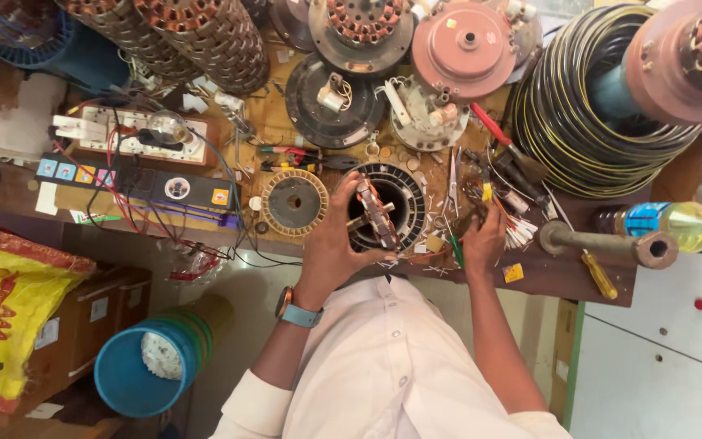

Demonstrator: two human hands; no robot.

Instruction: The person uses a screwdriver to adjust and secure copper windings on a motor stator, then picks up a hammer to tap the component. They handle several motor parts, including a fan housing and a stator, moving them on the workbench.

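Stator core [385, 213], upright at the bench edge, is gripped by the closed left hand [336, 237]; the right hand [483, 237], just beside, is curled over loose wires [507, 228]

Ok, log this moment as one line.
left hand: holding motor stator | right hand: on wire scraps | workbench: cluttered

Landmark: large coil of black and yellow-striped wire [603, 122], upper right of the wooden bench [546, 276].
- Pink round metal motor cover [465, 50]: just left of coil.
- Clear plastic bottle of yellow oil [676, 223]: below coil.
- Yellow-handled screwdriver [600, 275]: below coil, near bench edge.
- Blue plastic bucket [144, 370]: far lower left of coil, on the floor.
- Black switch board [136, 183]: well left of coil.
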